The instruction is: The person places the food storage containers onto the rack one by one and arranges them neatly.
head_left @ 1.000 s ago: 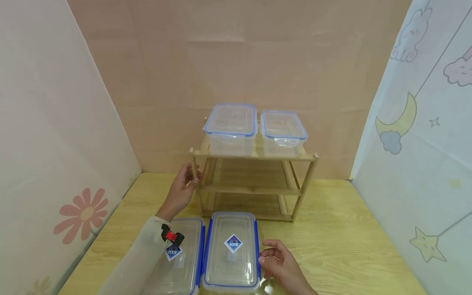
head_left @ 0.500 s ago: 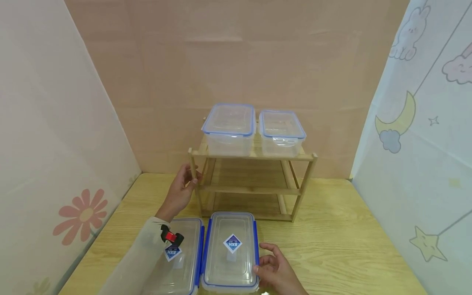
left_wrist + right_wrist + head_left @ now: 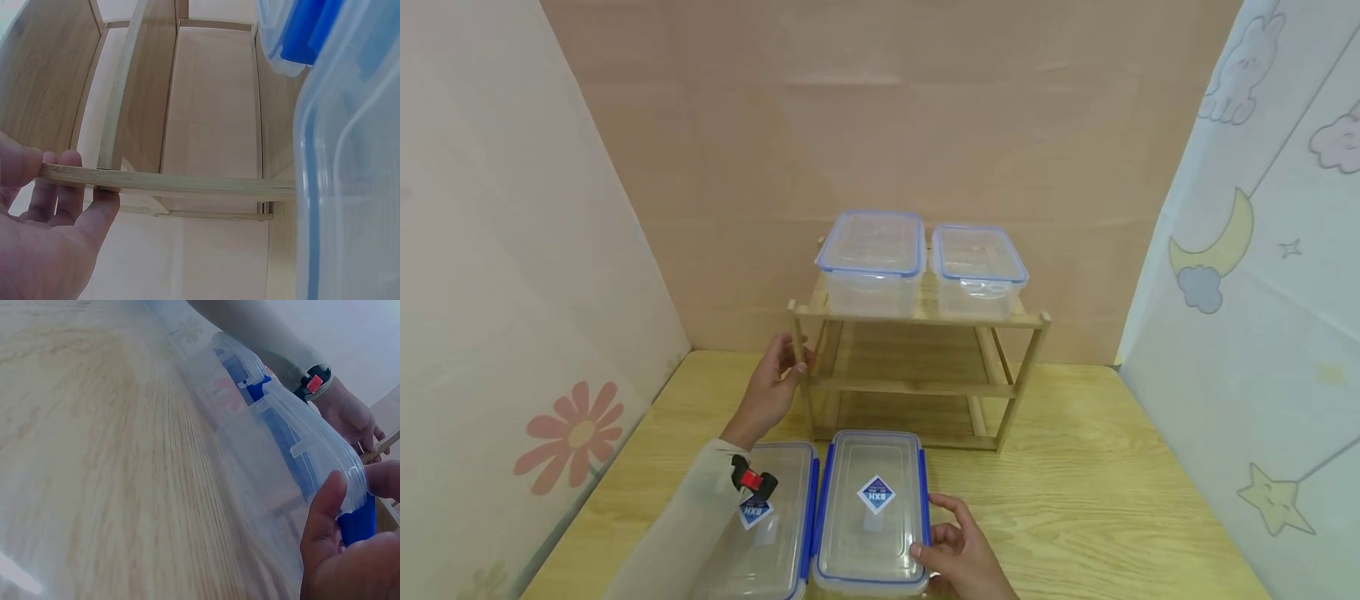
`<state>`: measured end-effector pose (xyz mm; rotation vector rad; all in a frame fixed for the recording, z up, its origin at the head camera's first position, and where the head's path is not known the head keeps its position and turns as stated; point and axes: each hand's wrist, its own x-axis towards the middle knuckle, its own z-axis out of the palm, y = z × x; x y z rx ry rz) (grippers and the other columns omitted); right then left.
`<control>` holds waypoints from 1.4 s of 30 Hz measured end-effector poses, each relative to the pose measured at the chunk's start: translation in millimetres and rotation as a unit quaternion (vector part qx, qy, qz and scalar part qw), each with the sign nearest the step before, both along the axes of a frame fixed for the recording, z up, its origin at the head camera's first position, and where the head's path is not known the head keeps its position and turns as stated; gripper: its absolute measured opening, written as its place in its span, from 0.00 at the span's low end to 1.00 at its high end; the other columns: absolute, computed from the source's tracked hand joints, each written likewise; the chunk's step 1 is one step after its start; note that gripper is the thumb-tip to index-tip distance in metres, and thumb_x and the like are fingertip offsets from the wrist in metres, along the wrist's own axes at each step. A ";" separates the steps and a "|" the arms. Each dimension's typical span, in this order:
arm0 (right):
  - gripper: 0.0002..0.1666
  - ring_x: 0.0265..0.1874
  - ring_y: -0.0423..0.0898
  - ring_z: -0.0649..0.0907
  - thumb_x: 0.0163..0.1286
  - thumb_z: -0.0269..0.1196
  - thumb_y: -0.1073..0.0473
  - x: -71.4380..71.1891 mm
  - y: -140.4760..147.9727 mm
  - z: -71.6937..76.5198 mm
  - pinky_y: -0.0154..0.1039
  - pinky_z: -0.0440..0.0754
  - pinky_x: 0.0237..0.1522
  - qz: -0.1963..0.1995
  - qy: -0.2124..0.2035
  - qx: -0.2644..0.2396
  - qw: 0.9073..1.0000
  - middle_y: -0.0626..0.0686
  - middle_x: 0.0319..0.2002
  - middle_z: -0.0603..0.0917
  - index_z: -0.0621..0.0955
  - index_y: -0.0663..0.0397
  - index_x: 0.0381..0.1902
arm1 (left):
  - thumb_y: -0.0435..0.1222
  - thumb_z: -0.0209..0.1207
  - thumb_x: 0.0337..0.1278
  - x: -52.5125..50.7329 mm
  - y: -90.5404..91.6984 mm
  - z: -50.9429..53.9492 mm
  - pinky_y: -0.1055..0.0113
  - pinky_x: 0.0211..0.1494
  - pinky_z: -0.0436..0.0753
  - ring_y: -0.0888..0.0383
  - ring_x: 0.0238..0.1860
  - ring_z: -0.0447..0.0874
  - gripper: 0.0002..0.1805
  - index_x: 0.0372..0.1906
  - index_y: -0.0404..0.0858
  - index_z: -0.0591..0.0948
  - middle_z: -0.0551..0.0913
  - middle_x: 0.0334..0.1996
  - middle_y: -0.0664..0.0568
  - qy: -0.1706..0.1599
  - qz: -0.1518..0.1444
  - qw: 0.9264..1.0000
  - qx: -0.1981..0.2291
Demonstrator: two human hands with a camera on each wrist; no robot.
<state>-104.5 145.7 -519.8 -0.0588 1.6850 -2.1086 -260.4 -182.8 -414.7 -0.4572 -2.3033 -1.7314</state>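
Two flat boxes lie side by side on the bench (image 3: 1090, 500), each with its long axis near 6 to 12 o'clock; the one that counts is the right box (image 3: 850, 542), whose 12 o'clock end points at the rack (image 3: 917, 387) standing just beyond it. The right grip (image 3: 967, 557) is the nearer of the two by far: it is bent partly closed around the box's 3 o'clock edge, low towards the 4 o'clock corner, thumb over the lid rim and fingers against the side wall. How firm that pinch is cannot be told. The left grip (image 3: 769, 387) is up at the box's 11 o'clock, closed around the rack's left front post (image 3: 799, 350), thumb to one side and fingers to the other. Seen from the right grip, then, the right box lies at about 10 o'clock, touching; from the left grip it lies between 4 and 5 o'clock, apart. The left box (image 3: 778, 558) sits at its 9 o'clock, beneath the sleeve (image 3: 673, 525).
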 end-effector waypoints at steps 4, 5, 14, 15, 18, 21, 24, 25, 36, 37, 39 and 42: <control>0.56 0.40 0.48 0.88 0.67 0.74 0.61 1.9 -3.4 2.3 0.47 0.91 0.37 -0.020 -0.009 0.018 1.000 0.52 0.42 0.85 0.52 0.57 0.81 | 0.25 0.50 0.79 -0.9 0.9 -0.4 0.39 0.69 0.79 0.42 0.65 0.81 0.22 0.70 0.45 0.69 0.80 0.56 0.35 -0.001 -0.002 1.000 0.002; 0.56 0.40 0.48 0.88 0.67 0.74 0.61 2.1 -4.1 3.1 0.45 0.90 0.36 -0.025 -0.010 0.024 0.999 0.52 0.41 0.85 0.52 0.57 0.81 | 0.25 0.50 0.79 -1.2 1.2 -0.4 0.38 0.69 0.79 0.42 0.65 0.81 0.22 0.69 0.46 0.69 0.80 0.56 0.35 -0.003 -0.002 1.000 0.003; 0.57 0.42 0.50 0.88 0.65 0.73 0.66 2.8 -7.7 5.7 0.60 0.91 0.41 -0.043 -0.004 0.022 0.999 0.54 0.43 0.83 0.51 0.56 0.81 | 0.24 0.49 0.79 -0.2 2.5 0.5 0.36 0.69 0.79 0.41 0.65 0.81 0.23 0.70 0.45 0.68 0.80 0.56 0.35 -0.004 0.000 1.000 -0.004; 0.57 0.42 0.49 0.88 0.64 0.73 0.66 2.3 -7.8 5.4 0.60 0.91 0.41 -0.044 -0.002 0.022 0.999 0.54 0.43 0.83 0.51 0.57 0.81 | 0.24 0.49 0.79 0.0 2.6 0.7 0.36 0.69 0.79 0.40 0.65 0.81 0.23 0.70 0.44 0.68 0.80 0.56 0.35 -0.003 -0.001 1.000 -0.003; 0.56 0.42 0.50 0.88 0.64 0.72 0.68 1.6 -7.4 5.1 0.61 0.91 0.42 -0.048 0.001 0.019 0.999 0.54 0.43 0.83 0.52 0.56 0.81 | 0.24 0.49 0.79 -0.3 2.6 0.9 0.36 0.69 0.78 0.40 0.65 0.81 0.23 0.70 0.44 0.68 0.80 0.56 0.35 -0.004 -0.003 1.000 -0.003; 0.55 0.43 0.50 0.88 0.64 0.71 0.70 2.0 -5.9 5.3 0.61 0.91 0.42 -0.054 0.001 0.018 0.998 0.54 0.43 0.83 0.52 0.56 0.81 | 0.24 0.49 0.80 -0.9 2.9 1.1 0.35 0.70 0.78 0.40 0.65 0.81 0.22 0.70 0.44 0.68 0.80 0.56 0.35 -0.006 -0.004 1.000 -0.001; 0.55 0.43 0.50 0.88 0.64 0.71 0.70 3.3 -4.1 7.0 0.61 0.91 0.42 -0.058 -0.003 0.019 0.998 0.54 0.43 0.83 0.53 0.56 0.81 | 0.25 0.49 0.79 -1.2 3.0 1.2 0.35 0.70 0.78 0.40 0.65 0.81 0.22 0.70 0.44 0.69 0.80 0.56 0.35 -0.008 -0.004 1.000 -0.002; 0.55 0.43 0.50 0.88 0.64 0.71 0.69 3.6 -3.7 7.9 0.61 0.91 0.42 -0.058 -0.004 0.019 0.998 0.54 0.43 0.83 0.53 0.56 0.81 | 0.24 0.49 0.79 -1.2 3.1 1.4 0.35 0.69 0.78 0.40 0.64 0.81 0.22 0.70 0.44 0.69 0.80 0.56 0.35 -0.007 -0.004 1.000 -0.001; 0.51 0.44 0.51 0.88 0.62 0.70 0.71 7.4 1.7 17.1 0.58 0.91 0.45 -0.057 0.032 0.000 0.998 0.53 0.43 0.81 0.61 0.47 0.78 | 0.24 0.49 0.79 -1.1 1.6 2.2 0.36 0.70 0.78 0.39 0.65 0.81 0.22 0.69 0.43 0.69 0.79 0.56 0.34 -0.001 -0.008 1.000 0.005; 0.50 0.44 0.51 0.88 0.62 0.70 0.71 8.1 2.0 18.0 0.57 0.91 0.45 -0.055 0.037 0.000 0.998 0.53 0.43 0.80 0.62 0.45 0.78 | 0.24 0.50 0.79 -1.1 1.1 1.8 0.36 0.70 0.78 0.39 0.65 0.81 0.22 0.69 0.42 0.69 0.79 0.56 0.34 0.000 -0.008 1.000 0.005; 0.49 0.43 0.49 0.88 0.63 0.70 0.71 9.5 2.6 20.0 0.55 0.91 0.45 -0.051 0.044 0.000 0.998 0.52 0.44 0.80 0.64 0.43 0.77 | 0.24 0.49 0.79 -1.1 0.1 1.0 0.36 0.70 0.78 0.39 0.65 0.81 0.22 0.69 0.42 0.69 0.79 0.56 0.34 0.000 -0.010 1.000 0.006; 0.47 0.42 0.48 0.87 0.63 0.69 0.72 11.1 3.3 23.5 0.53 0.91 0.44 -0.050 0.050 -0.005 0.997 0.53 0.44 0.79 0.66 0.40 0.76 | 0.24 0.49 0.79 -0.9 -0.6 0.4 0.36 0.70 0.78 0.40 0.65 0.80 0.22 0.70 0.42 0.68 0.79 0.56 0.34 0.001 -0.012 1.000 0.005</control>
